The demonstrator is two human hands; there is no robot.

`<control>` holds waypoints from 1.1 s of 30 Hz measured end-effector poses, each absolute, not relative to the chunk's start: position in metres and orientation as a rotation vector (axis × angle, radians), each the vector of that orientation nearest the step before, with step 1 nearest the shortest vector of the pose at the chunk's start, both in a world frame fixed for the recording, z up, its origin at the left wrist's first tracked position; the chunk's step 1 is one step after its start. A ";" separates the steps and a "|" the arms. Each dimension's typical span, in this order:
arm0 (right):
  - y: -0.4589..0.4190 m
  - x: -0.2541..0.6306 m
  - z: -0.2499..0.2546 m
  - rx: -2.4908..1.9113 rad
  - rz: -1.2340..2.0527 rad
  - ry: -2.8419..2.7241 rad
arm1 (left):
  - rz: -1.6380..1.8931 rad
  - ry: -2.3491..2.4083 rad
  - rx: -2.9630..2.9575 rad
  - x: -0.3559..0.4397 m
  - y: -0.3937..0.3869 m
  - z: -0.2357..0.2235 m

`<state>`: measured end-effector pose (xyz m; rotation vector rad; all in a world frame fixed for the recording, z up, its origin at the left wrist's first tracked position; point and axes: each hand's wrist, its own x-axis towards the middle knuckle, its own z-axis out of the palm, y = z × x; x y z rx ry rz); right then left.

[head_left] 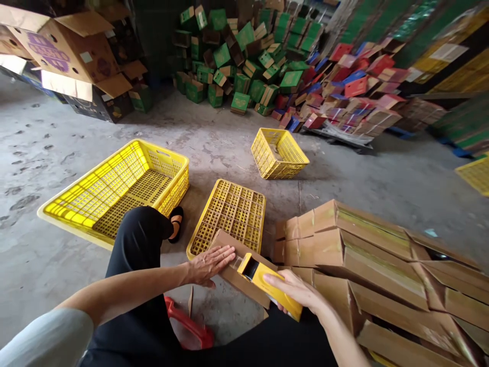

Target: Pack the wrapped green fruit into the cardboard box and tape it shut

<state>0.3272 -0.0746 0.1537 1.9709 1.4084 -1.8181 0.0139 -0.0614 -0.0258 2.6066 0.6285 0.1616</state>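
A narrow cardboard box (pixel 244 287) rests at my lap, tilted, its far end near an upside-down yellow plastic crate (pixel 229 216). My left hand (pixel 211 263) lies flat on the upper end of the box, fingers stretched out over a strip of clear tape. In my right hand (pixel 296 288) is a yellow tape dispenser (pixel 271 284), fingers wrapped round its body. The front of the dispenser sits on the box, just right of my left fingertips. The box's lower end is partly hidden by the dispenser and my right hand.
Flattened cardboard boxes (pixel 382 255) lie stacked close on my right. A large yellow crate (pixel 181 165) stands by my left knee, a smaller one (pixel 267 164) farther off. Something red and plastic (pixel 193 326) is below me. Green cartons (pixel 240 102) and red cartons (pixel 355 86) are heaped behind.
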 end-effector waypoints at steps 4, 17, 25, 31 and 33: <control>-0.078 0.327 0.156 1.981 -1.791 1.396 | 0.141 0.725 2.670 0.022 -0.039 -0.024; -0.056 0.300 0.136 1.887 -1.912 1.473 | 0.063 0.695 2.756 -0.011 0.004 -0.011; -0.019 0.259 0.123 1.728 -1.859 1.614 | 0.125 0.991 2.627 -0.071 -0.016 -0.003; -0.008 0.260 0.129 1.691 -1.809 1.592 | 0.195 0.948 2.522 -0.069 -0.052 -0.011; -0.007 0.257 0.132 1.698 -1.780 1.595 | 0.231 0.943 2.506 -0.068 -0.058 -0.016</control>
